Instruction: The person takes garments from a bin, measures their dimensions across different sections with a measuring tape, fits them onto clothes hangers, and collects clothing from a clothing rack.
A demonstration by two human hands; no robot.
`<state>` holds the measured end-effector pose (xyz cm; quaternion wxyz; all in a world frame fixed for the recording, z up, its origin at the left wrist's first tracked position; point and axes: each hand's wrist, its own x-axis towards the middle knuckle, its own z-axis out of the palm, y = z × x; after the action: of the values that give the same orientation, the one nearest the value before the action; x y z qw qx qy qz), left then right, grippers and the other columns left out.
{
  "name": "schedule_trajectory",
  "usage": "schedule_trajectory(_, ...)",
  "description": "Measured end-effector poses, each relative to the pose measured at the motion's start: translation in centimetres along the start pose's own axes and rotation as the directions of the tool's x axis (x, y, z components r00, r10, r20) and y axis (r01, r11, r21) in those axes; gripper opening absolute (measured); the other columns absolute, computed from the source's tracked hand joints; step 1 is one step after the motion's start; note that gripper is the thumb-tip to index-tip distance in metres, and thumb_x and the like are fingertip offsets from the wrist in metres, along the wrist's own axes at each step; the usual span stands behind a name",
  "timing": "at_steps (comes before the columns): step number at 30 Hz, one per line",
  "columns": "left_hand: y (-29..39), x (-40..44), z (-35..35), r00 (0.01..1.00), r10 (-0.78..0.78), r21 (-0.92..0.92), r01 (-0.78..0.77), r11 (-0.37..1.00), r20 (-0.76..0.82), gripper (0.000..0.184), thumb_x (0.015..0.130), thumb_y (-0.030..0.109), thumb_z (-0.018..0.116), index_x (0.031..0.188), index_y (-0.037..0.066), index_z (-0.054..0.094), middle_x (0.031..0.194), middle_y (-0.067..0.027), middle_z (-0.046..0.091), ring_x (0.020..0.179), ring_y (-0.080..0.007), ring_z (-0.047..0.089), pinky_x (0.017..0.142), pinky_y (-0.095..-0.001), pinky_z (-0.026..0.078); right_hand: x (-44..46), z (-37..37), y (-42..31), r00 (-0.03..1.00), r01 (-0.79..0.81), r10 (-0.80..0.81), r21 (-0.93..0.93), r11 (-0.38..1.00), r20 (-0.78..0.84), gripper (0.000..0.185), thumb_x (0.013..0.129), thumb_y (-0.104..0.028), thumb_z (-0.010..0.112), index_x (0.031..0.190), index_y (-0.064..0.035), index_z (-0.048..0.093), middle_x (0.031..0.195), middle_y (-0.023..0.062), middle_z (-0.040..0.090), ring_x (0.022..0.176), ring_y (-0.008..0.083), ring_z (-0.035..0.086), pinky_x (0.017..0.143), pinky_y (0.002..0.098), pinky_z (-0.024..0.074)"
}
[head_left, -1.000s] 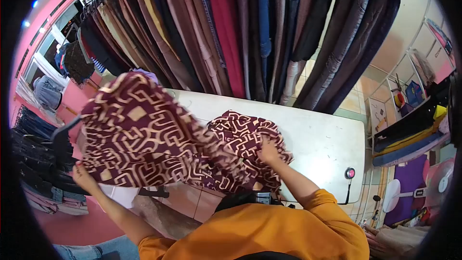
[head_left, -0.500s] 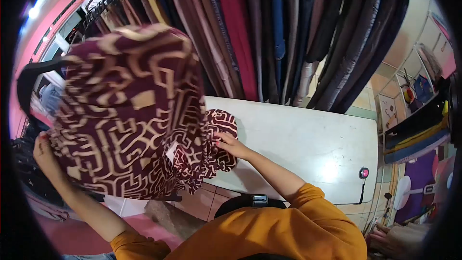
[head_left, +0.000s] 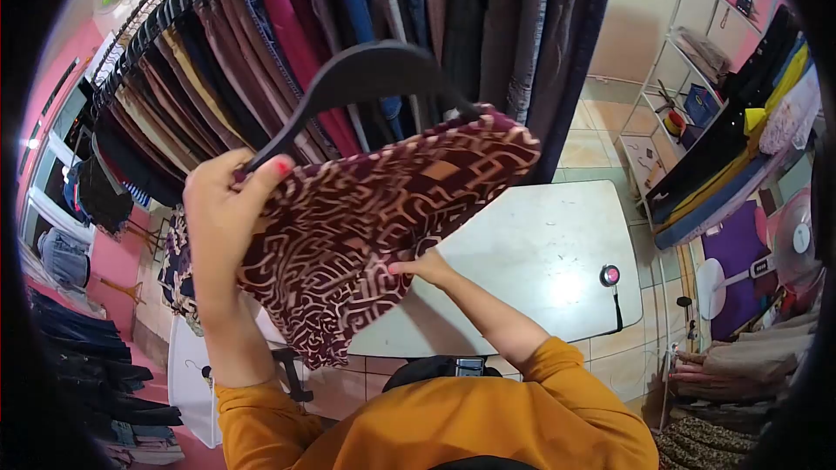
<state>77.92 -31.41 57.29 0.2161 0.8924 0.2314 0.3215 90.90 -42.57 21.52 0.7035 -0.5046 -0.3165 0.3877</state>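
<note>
A maroon garment with a cream maze-like print (head_left: 409, 178) is spread in front of me. A wide black hanger (head_left: 374, 74) arches above its top edge, and its ends go into the fabric. My left hand (head_left: 222, 200) is closed at the left end, its thumb over the cloth beside the hanger. Lower down, my right hand (head_left: 425, 268) pinches the same garment, with some of its fingers hidden behind the cloth. The lower part of the fabric hangs bunched near the table's front edge.
Behind the white table (head_left: 540, 235) stands a long rack of hanging trousers (head_left: 287, 43). A small round pink-and-black object with a strap (head_left: 610, 276) lies on the tabletop's right side. Shelving (head_left: 662, 78) and a white fan (head_left: 794, 239) stand at the right; folded jeans (head_left: 96, 374) are at lower left.
The garment has swung from the left toward the centre and tilted, so the black hanger now shows above it. My left hand has risen and moved right. The view has shifted too.
</note>
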Motion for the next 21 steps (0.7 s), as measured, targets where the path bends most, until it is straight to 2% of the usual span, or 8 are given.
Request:
schedule_trajectory(3,3.6,1.4,3.1,1.0,0.01,-0.116,-0.011,0.993,-0.005,0.043,0.078,0.034,0.074,0.062,-0.002,0.055,0.048,-0.0033,0.046,0.041,-0.0095,0.044,0.041,-0.0266,0.034,-1.5,3.3,-4.9,0.928,-0.219,0.224,-0.05,0.974,0.3,0.056,0.069,-0.027,0.083,0.115,-0.0009,0.062,0.113,0.0097,0.064,0.109,0.0165,0.054,0.099,0.0311,0.0396)
schedule_trajectory(5,4.2,2.8,4.6,0.999,0.021,0.082,-0.017,0.997,-0.045,0.055,0.078,0.051,0.068,0.068,-0.002,0.057,0.051,-0.0119,0.047,0.048,-0.0196,0.048,0.053,-0.0337,0.039,-2.7,4.6,-6.7,0.657,-0.484,0.607,-0.367,0.794,0.447,0.056,0.077,-0.037,0.075,0.119,-0.0024,0.062,0.12,0.0099,0.062,0.111,0.0191,0.056,0.1,0.0293,0.0383)
schedule_trajectory(9,1.4,5.0,7.9,0.994,0.002,0.053,0.003,0.999,-0.109,0.056,0.078,0.052,0.068,0.066,-0.001,0.057,0.052,-0.0106,0.047,0.049,-0.0186,0.047,0.053,-0.0333,0.038,-7.9,0.8,-2.7,0.585,-0.381,0.601,-0.47,0.797,0.545,0.063,0.079,-0.049,0.069,0.122,-0.0033,0.06,0.121,0.0109,0.062,0.113,0.0186,0.056,0.099,0.0304,0.0396)
schedule_trajectory(13,-5.4,3.8,14.9,0.996,0.041,-0.112,-0.033,0.993,0.073,0.055,0.081,0.048,0.067,0.063,-0.002,0.055,0.049,-0.0085,0.043,0.049,-0.0128,0.038,0.049,-0.0336,0.035,-18.7,-8.7,1.0,0.733,-0.567,0.652,-0.356,0.743,0.193,0.039,0.083,-0.04,0.066,0.096,-0.0035,0.067,0.093,0.0094,0.068,0.072,0.0167,0.065,0.078,0.0301,0.0511)
schedule_trajectory(15,-8.7,1.2,20.9,0.988,0.027,-0.148,-0.004,0.989,0.153,0.054,0.082,0.047,0.066,0.062,-0.002,0.056,0.049,-0.0081,0.045,0.049,-0.0128,0.039,0.049,-0.0336,0.035,-24.9,-13.1,1.7,0.597,-0.708,0.773,-0.313,0.633,0.215,0.025,0.08,-0.032,0.069,0.084,-0.0086,0.065,0.066,0.0017,0.061,0.072,0.0078,0.061,0.057,0.0233,0.048)
schedule_trajectory(17,-11.5,-2.4,26.7,0.951,-0.075,-0.24,0.151,0.959,0.299,0.053,0.081,0.048,0.067,0.065,-0.002,0.058,0.05,-0.0091,0.049,0.049,-0.0139,0.043,0.05,-0.0333,0.038,-31.6,-14.7,2.6,0.567,-0.746,0.823,-0.397,0.534,0.041,0.027,0.082,-0.031,0.063,0.082,-0.004,0.065,0.063,0.005,0.064,0.052,0.017,0.06,0.049,0.0278,0.0516)
schedule_trajectory(19,-14.7,-6.0,32.3,0.882,-0.149,-0.122,0.225,0.967,0.448,0.05,0.077,0.047,0.069,0.07,-0.002,0.062,0.055,-0.0106,0.055,0.053,-0.0152,0.05,0.054,-0.0328,0.041,-41.3,-18.2,12.9,0.777,-0.42,0.608,-0.588,0.691,0.159,0.024,0.081,-0.027,0.06,0.078,-0.0043,0.065,0.062,0.0076,0.063,0.051,0.0175,0.06,0.047,0.0299,0.05)
schedule_trajectory(21,-18.6,-9.1,37.1,0.795,-0.143,-0.19,0.309,0.932,0.59,0.047,0.074,0.045,0.07,0.074,-0.001,0.064,0.06,-0.0134,0.059,0.059,-0.0196,0.057,0.059,-0.0348,0.044,-44.8,-17.1,13.5,0.631,-0.538,0.774,-0.689,0.486,0.053,0.027,0.078,-0.029,0.058,0.081,-0.0032,0.066,0.069,0.0156,0.065,0.06,0.0265,0.064,0.053,0.0388,0.0501)
